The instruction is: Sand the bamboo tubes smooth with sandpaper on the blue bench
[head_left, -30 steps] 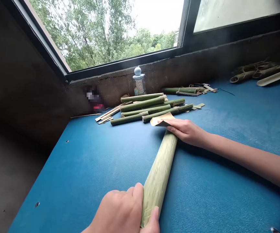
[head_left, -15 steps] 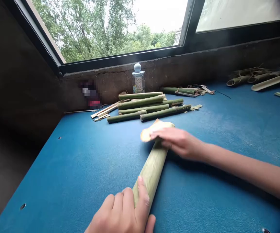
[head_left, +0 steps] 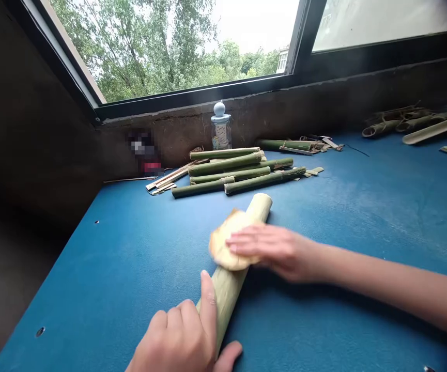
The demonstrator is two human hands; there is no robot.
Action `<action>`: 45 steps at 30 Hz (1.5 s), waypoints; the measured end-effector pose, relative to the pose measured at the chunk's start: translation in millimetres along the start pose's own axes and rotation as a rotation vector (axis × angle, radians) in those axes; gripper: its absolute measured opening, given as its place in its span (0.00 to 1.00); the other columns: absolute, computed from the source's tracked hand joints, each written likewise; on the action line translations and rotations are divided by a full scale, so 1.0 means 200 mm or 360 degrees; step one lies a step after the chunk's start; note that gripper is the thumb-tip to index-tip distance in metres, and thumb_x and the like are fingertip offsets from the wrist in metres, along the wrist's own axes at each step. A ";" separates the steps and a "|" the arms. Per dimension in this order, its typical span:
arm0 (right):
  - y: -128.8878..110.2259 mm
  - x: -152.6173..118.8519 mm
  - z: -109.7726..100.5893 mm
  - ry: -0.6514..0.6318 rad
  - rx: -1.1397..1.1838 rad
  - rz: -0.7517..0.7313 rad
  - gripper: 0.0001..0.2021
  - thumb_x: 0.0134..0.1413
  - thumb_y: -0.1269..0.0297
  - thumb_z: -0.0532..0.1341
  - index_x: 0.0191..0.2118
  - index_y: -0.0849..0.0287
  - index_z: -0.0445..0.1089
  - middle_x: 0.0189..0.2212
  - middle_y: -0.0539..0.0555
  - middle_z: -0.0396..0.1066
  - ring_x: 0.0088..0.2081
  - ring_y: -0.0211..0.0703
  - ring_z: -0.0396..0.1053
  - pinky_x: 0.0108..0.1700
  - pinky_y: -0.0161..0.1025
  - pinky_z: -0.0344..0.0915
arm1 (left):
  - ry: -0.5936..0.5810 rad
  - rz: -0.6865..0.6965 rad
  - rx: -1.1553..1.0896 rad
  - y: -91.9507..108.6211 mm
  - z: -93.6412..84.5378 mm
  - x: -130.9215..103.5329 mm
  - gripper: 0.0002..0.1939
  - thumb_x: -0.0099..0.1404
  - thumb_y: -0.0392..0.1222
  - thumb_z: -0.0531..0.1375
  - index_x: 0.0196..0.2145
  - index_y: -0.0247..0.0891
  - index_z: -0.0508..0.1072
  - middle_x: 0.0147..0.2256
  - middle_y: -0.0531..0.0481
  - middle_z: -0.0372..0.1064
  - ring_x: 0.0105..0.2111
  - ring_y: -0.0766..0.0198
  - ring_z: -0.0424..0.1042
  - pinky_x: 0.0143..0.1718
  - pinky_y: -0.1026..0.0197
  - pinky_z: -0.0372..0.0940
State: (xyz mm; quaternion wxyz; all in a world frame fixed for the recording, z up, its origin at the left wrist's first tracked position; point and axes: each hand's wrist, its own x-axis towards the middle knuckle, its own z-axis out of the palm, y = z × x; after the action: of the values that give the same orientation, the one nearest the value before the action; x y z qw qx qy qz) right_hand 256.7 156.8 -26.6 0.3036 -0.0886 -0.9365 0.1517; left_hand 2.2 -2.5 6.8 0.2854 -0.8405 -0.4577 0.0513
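Observation:
A thick, pale green bamboo tube (head_left: 229, 292) lies slanted on the blue table, its far end pointing away from me. My left hand (head_left: 182, 330) grips the near part, with the index finger stretched along the tube and the thumb on its right side. Over the middle of the tube is a piece of pale yellow sandpaper (head_left: 223, 245), bent across the surface. My right hand (head_left: 275, 248) holds this sheet down against the bamboo from the right, its fingers over the top. Motion blurs that hand slightly, and its thumb is hidden.
Several green bamboo lengths (head_left: 229, 170) are stacked beyond the tube, thin strips (head_left: 169, 180) beside them. Behind stands a clear bottle with a light blue lid (head_left: 220, 124). More split bamboo (head_left: 432, 129) lies far right. A window (head_left: 192, 51) rises past the table (head_left: 122, 279).
My right hand has drawn the sandpaper toward me along the tube, uncovering its far end. My left hand and the near part of the tube have shifted slightly left.

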 end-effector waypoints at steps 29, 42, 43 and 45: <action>0.09 -0.07 -0.05 0.0120 -0.0092 0.0323 0.19 0.68 0.67 0.52 0.60 0.57 0.67 0.59 0.55 0.68 0.65 0.44 0.60 0.68 0.46 0.57 | -0.0084 0.0128 -0.0060 -0.06 -0.02 0.04 0.27 0.64 0.46 0.51 0.52 0.22 0.70 0.20 0.52 0.67 0.18 0.61 0.69 0.22 0.58 0.63; 0.05 -0.02 0.00 0.0189 -0.0079 0.0317 0.18 0.67 0.68 0.52 0.59 0.58 0.68 0.59 0.56 0.68 0.63 0.45 0.63 0.68 0.47 0.58 | -0.0391 0.0006 -0.0280 -0.09 -0.09 0.08 0.22 0.66 0.46 0.51 0.50 0.28 0.72 0.21 0.51 0.70 0.19 0.58 0.71 0.22 0.57 0.62; 0.08 -0.03 -0.01 0.0247 -0.0134 0.0427 0.19 0.67 0.67 0.52 0.59 0.58 0.68 0.59 0.57 0.69 0.62 0.47 0.64 0.67 0.48 0.59 | -0.0416 -0.0005 -0.0298 -0.11 -0.10 0.09 0.22 0.66 0.46 0.51 0.49 0.28 0.73 0.20 0.51 0.70 0.18 0.58 0.71 0.21 0.57 0.61; 0.15 -0.05 -0.05 0.0329 -0.0254 0.0633 0.19 0.66 0.67 0.53 0.60 0.59 0.67 0.59 0.58 0.68 0.62 0.49 0.65 0.66 0.49 0.60 | -0.0449 0.0011 -0.0314 -0.13 -0.10 0.09 0.21 0.67 0.45 0.50 0.49 0.29 0.73 0.19 0.52 0.69 0.17 0.58 0.71 0.20 0.57 0.59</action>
State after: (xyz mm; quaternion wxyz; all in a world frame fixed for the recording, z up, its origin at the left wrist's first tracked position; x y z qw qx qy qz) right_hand 271.6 184.8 -34.8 0.3541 -0.3101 -0.8735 0.1241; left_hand -0.1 13.6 40.0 0.1342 -0.8505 -0.4930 0.1244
